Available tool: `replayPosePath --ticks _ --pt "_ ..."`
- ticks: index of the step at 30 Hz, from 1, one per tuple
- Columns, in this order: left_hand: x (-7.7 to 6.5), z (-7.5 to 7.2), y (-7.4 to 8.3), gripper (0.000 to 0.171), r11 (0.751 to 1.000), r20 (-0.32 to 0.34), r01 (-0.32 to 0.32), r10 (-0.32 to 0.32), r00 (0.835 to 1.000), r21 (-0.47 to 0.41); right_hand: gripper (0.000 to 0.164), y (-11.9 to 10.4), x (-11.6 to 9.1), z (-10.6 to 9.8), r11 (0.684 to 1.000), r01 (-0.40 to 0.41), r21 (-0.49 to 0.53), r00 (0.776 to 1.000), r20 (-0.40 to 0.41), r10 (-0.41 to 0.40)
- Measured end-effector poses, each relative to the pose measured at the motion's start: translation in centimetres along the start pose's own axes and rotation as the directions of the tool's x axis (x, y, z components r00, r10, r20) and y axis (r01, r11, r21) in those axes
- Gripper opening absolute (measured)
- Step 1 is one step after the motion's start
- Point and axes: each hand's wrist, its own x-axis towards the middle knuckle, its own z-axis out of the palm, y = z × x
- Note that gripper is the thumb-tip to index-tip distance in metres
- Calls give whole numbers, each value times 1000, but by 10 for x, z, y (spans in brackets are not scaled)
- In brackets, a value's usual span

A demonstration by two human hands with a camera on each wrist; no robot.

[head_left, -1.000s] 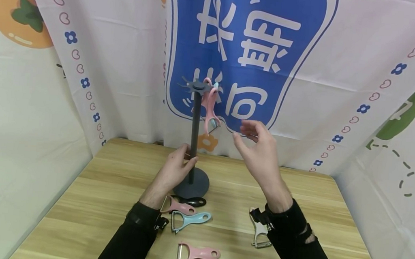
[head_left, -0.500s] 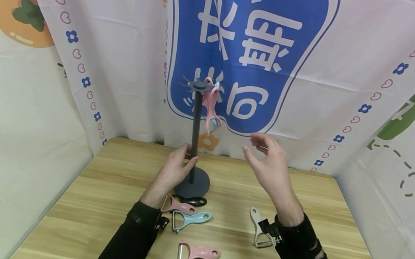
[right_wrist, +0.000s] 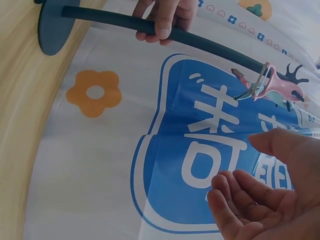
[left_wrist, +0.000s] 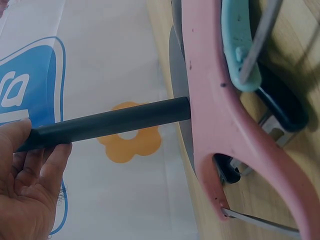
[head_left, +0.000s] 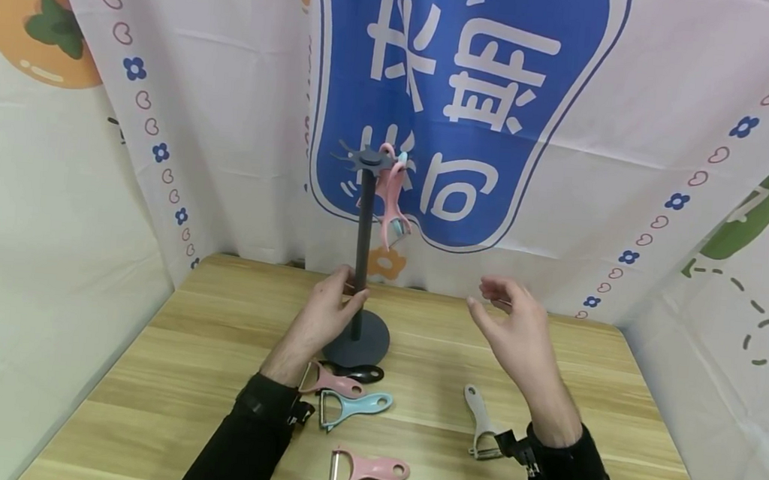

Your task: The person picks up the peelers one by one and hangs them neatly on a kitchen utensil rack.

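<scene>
A dark grey stand (head_left: 364, 231) with a round base and a hooked top stands at the table's back. My left hand (head_left: 325, 311) holds its pole low down, thumb and fingers around it, also plain in the left wrist view. Pink peelers (head_left: 393, 199) and a light blue one, mostly hidden behind them, hang from the hooks on the right. My right hand (head_left: 518, 327) is raised to the right of the stand, fingers loosely bent, with nothing in it. Beneath it a pale grey peeler (head_left: 476, 413) lies on the table, its blade end partly behind the wrist strap.
Beside my left wrist lie a black peeler (head_left: 365, 374), a pink peeler (head_left: 344, 385) and a light blue peeler (head_left: 365, 404), close together. Nearer the front is another pink peeler (head_left: 376, 470). A printed cloth (head_left: 249, 146) hangs behind the wooden table (head_left: 143, 372).
My right hand has moved right and down, away from the hanging peelers, uncovering more of the pale grey peeler. My left hand stays on the pole.
</scene>
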Motion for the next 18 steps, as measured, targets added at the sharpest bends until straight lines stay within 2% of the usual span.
replayPosePath --ticks 8,18 --pt "0 1 0 20 1000 -3 6 -6 1000 1 51 18 -12 -3 997 -62 -47 994 85 66" --pt "-1 1 0 22 1000 0 8 -8 1000 -11 56 38 -21 0 984 -73 -162 976 192 104"
